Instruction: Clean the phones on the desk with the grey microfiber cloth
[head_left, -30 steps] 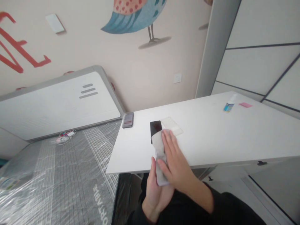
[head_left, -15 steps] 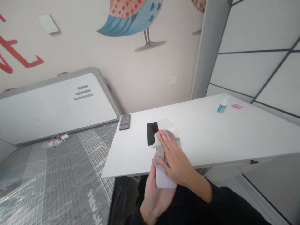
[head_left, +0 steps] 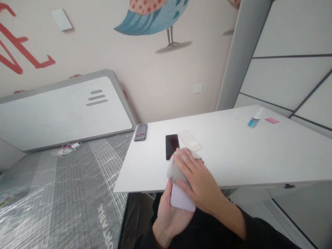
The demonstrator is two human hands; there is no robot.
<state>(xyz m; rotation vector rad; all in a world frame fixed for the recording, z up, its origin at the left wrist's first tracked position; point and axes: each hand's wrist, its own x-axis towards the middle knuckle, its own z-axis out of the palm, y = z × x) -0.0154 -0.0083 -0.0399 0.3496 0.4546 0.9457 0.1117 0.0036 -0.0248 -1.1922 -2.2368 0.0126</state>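
Note:
My left hand [head_left: 169, 214] is wrapped round a pale lilac phone [head_left: 183, 199], held at the near edge of the table. Over the phone's upper part lies a grey cloth [head_left: 177, 171], pressed there by my right hand [head_left: 198, 176]. The right fingers lie along the cloth, and part of it is hidden under them. Just beyond my hands, a black phone [head_left: 172, 145] rests flat on the table. A clear phone case [head_left: 190, 140] lies to its right.
The white table [head_left: 230, 152] bears a blurred dark item [head_left: 140, 132] at its left corner. Far right stand a spray bottle [head_left: 255, 119] and a pink slip [head_left: 272, 120]. A plastic-covered mattress [head_left: 75, 193] is on the left, with a cable [head_left: 67, 149] on it.
My right hand and the cloth have shifted slightly down over the phone, uncovering more of the clear case. My left hand still holds the phone. The whole view has shifted a little.

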